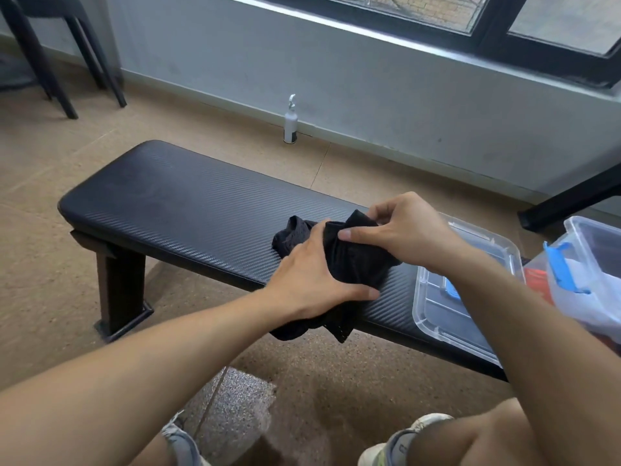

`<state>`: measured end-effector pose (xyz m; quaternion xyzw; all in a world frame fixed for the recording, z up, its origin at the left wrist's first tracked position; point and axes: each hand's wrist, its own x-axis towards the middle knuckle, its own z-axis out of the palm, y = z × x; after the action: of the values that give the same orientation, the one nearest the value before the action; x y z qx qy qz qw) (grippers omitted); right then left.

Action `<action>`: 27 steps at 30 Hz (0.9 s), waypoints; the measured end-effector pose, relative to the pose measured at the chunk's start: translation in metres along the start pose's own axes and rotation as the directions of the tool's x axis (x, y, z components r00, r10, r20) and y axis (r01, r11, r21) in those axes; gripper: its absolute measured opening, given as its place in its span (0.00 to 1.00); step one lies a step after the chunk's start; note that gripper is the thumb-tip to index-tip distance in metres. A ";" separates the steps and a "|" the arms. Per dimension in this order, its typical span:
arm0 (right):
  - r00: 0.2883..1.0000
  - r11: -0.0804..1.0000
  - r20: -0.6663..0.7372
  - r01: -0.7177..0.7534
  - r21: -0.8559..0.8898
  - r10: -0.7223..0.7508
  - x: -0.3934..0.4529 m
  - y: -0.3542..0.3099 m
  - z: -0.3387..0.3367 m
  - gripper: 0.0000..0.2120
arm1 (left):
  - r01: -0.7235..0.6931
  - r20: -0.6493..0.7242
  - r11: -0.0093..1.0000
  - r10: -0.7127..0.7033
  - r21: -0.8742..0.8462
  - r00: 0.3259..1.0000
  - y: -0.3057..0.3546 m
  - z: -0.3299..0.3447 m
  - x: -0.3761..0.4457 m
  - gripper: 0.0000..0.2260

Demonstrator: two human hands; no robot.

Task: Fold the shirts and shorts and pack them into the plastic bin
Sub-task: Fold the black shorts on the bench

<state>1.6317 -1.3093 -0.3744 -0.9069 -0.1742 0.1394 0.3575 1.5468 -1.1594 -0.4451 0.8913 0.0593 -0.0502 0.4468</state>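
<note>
Gripping a crumpled black garment (349,260), both hands sit over the black padded tabletop (174,210). Left hand (314,280) clamps the near side, thumb pressed along the cloth's lower edge; right hand (400,233) pinches the upper far edge, fingers (347,234) closed on the fabric. Garment is bunched, part hanging off the tabletop's near edge; shirt or shorts, cannot tell. Clear lid (467,290) with a blue latch lies on the tabletop just right of the garment. Clear plastic bin (591,264) with blue clips stands further right, holding white and red fabric. White pump bottle (290,124) on the floor by the wall.
</note>
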 end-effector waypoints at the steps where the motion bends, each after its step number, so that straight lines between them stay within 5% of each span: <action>1: 1.000 1.000 -0.009 -0.008 -0.006 0.008 0.001 -0.001 0.001 0.15 | 0.005 -0.036 1.000 -0.004 0.020 0.999 0.000 0.002 0.000 0.55; 8: 0.996 0.998 -0.090 -0.015 -0.059 0.010 0.001 -0.002 0.004 0.17 | -0.055 -0.121 0.993 0.068 0.108 0.990 -0.001 -0.001 0.004 0.42; 15: 0.995 0.994 0.009 -0.097 0.056 0.097 0.002 0.011 -0.008 0.16 | -0.021 0.141 0.995 0.008 0.095 0.990 -0.013 -0.024 0.018 0.29; 19: 0.991 0.976 0.014 -0.136 0.171 0.136 0.006 0.024 -0.016 0.16 | -0.020 0.145 0.992 0.002 0.124 0.989 -0.016 -0.036 0.021 0.16; 23: 0.972 0.970 0.181 -0.178 0.167 0.147 0.006 0.032 -0.027 0.18 | -0.065 0.181 0.993 0.047 0.095 0.982 -0.005 -0.056 0.023 0.15; 27: 0.865 0.951 0.495 -0.214 0.225 0.078 0.002 0.039 -0.039 0.23 | -0.117 0.273 0.988 0.087 0.096 0.958 0.007 -0.077 0.024 0.15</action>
<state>1.6567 -1.3587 -0.3747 -0.7965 -0.1668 0.4094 0.4125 1.5747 -1.1003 -0.3973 0.9016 -0.0509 -0.1504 0.4024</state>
